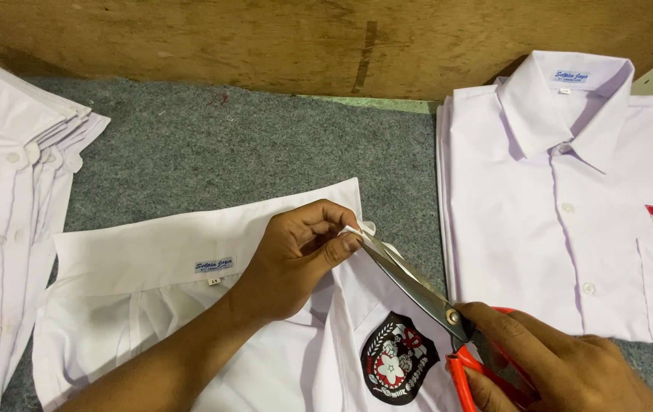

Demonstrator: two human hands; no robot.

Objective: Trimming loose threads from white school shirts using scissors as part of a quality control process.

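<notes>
A white shirt (158, 290) lies open on grey felt in front of me, with a small label at the collar and a black, red and white emblem patch (396, 358) on its pocket. My left hand (296, 259) pinches the shirt's fabric near the collar tip. My right hand (563, 366) grips orange-handled scissors (418, 286). The steel blades point up and left, and their tips touch the pinched fabric beside my left fingers.
A neatly folded white shirt (563, 198) with a red-and-white chest strip and an emblem lies at the right. A stack of several white shirts (6, 221) sits at the left edge. Grey felt (212, 145) covers the table; a wooden board (265, 38) stands behind it.
</notes>
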